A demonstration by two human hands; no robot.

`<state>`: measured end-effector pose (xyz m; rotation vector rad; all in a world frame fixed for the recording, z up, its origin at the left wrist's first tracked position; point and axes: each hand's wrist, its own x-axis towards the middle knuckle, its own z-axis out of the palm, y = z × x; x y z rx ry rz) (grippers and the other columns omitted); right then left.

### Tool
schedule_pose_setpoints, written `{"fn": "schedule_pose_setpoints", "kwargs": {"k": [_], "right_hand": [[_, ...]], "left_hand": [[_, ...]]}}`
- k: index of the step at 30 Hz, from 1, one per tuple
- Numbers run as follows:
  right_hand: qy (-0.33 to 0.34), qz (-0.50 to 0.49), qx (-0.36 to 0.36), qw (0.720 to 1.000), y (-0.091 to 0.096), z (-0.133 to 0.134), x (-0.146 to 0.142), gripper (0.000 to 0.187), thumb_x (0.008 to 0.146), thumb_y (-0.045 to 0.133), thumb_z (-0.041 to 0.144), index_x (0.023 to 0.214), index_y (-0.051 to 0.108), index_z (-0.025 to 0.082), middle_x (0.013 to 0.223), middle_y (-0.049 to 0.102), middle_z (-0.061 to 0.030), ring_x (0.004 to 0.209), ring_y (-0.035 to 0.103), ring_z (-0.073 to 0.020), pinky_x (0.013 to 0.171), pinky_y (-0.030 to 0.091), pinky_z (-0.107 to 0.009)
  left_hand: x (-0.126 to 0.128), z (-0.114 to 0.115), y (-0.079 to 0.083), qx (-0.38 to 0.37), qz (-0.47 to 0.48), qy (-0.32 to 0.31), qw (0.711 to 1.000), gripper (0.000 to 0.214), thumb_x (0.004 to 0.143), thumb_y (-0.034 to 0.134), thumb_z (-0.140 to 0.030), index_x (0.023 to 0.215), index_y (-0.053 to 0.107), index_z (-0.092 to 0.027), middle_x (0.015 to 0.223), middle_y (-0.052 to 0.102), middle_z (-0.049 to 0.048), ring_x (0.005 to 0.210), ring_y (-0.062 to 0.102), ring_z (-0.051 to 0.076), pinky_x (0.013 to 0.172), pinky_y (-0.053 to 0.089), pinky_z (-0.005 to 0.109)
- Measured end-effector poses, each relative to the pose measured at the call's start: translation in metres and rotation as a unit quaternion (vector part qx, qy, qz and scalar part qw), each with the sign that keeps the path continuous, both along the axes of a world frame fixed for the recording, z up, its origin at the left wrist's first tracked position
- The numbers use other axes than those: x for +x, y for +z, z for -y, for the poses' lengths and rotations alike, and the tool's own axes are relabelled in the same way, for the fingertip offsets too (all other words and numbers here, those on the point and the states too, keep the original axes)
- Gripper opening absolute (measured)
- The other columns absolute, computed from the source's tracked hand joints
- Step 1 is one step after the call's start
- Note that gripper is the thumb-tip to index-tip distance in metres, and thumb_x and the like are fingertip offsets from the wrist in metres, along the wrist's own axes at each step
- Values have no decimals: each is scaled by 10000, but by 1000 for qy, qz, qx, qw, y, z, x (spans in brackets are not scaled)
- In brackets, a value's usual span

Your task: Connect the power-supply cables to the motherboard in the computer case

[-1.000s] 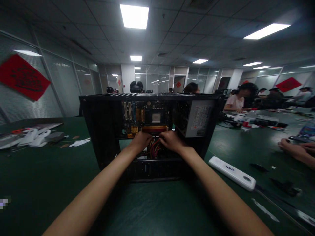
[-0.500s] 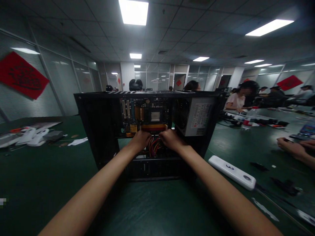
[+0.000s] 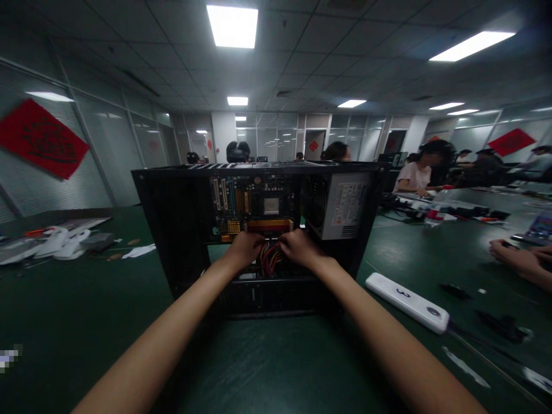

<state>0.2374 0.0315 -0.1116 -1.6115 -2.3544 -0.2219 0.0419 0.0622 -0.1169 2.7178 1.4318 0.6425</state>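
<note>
On the bench (image 3: 259, 356), centre frame: our open computer case (image 3: 276, 296). Versus a second ago, left hand (image 3: 245, 249) and right hand (image 3: 299, 245) practically unmoved, fingers curled just below the red-and-gold memory module (image 3: 269, 225), mid-frame; pinching or not, we cannot tell. Work, we judge, unadvanced.

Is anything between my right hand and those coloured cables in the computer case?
Nothing visible. Your right hand is close beside the coloured cables, within the computer case; whether it touches them is unclear.

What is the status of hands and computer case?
Left hand, right hand inside computer case, grip unclear. Case open, on table. Coloured cables between hands, perhaps obstructing.
</note>
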Motion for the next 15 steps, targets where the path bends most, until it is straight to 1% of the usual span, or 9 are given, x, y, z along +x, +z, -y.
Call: {"fn": "schedule_pose_setpoints", "kwargs": {"k": [3, 6, 11, 15], "right_hand": [[2, -7, -14, 1000, -1, -1, 1, 248, 939, 533, 225, 1040, 751, 163, 986, 746, -118, 939, 698, -200, 799, 472, -223], [4, -2, -16, 1000, -2, -3, 0, 256, 939, 523, 224, 1030, 754, 159, 986, 746, -122, 941, 699, -208, 779, 475, -233], [-1, 3, -9, 1000, -2, -6, -1, 256, 929, 518, 217, 992, 754, 143, 981, 742, -137, 927, 702, -217, 744, 478, -241], [-11, 10, -5, 1000, -1, -5, -3, 239, 909, 534, 209, 955, 756, 132, 944, 741, -154, 904, 709, -237, 724, 486, -257]], "left_hand": [[-1, 0, 0, -7, 13, 18, 1000, 257, 868, 617, -268, 1084, 719, -174, 951, 761, 53, 863, 704, 172, 745, 495, 225], [1, 2, 1, -4, 20, 36, 999, 228, 862, 631, -286, 1044, 710, -173, 899, 753, 53, 827, 697, 171, 709, 486, 225], [4, 7, 4, 4, 13, 61, 998, 238, 861, 633, -327, 1037, 700, -181, 893, 735, 73, 841, 691, 209, 701, 486, 257], [5, 9, 5, 4, -1, 68, 998, 256, 875, 614, -364, 1049, 702, -197, 913, 728, 84, 863, 692, 223, 720, 498, 273]]}}
